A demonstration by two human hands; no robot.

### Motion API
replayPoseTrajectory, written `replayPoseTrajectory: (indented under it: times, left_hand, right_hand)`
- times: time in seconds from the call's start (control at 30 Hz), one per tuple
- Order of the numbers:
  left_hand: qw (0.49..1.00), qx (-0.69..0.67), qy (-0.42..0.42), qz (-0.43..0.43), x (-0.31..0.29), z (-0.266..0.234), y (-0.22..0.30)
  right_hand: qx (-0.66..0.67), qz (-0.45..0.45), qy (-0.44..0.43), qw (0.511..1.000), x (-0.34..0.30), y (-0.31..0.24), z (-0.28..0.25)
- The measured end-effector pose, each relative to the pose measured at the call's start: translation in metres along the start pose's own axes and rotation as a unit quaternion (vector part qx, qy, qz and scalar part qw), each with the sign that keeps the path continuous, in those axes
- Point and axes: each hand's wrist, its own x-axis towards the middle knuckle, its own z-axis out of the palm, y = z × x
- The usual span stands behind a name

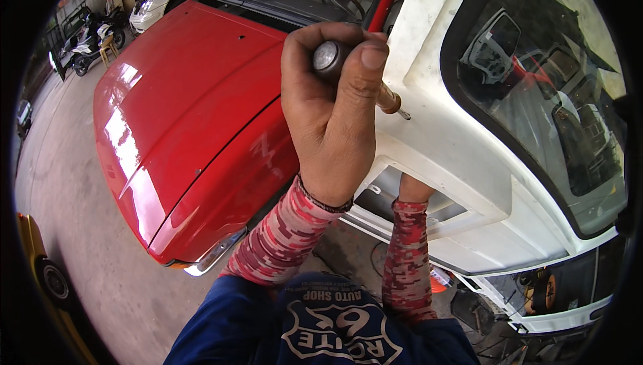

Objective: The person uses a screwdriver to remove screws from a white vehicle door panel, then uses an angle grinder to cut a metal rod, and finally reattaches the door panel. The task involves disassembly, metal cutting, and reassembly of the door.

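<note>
My left hand (331, 107) is closed round a screwdriver (387, 99) in front of the white vehicle body (462, 151). The tool's round, grey-capped butt shows between thumb and forefinger. Its wood-coloured handle and short metal tip come out beyond my thumb, angled toward the white panel; whether the tip touches it I cannot tell. Below, my right hand (415, 189) reaches through a rectangular opening (382, 184) in that body. Only the wrist shows there, the fingers being hidden behind the panel.
Close on the left stands a red car (207, 104) with its bonnet shut. A large window (542, 90) with black rubber edging fills the right. White framework (569, 311) lies at lower right, and a yellow vehicle (50, 284) at lower left. Motorcycles (94, 40) are parked far left.
</note>
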Motion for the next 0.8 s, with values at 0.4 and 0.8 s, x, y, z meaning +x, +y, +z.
replayPoseTrajectory:
  times: [0.4,0.8]
  left_hand:
    - [0.998,-0.002,-0.045,-0.033,-0.002,-0.012,-0.006]
    - [0.795,0.428,-0.43,-0.027,0.057,-0.033,0.048]
  right_hand:
    - [-0.037,0.021,-0.022,0.999,0.002,-0.005,-0.004]
    - [-0.092,-0.031,-0.024,0.995,0.0,-0.005,-0.008]
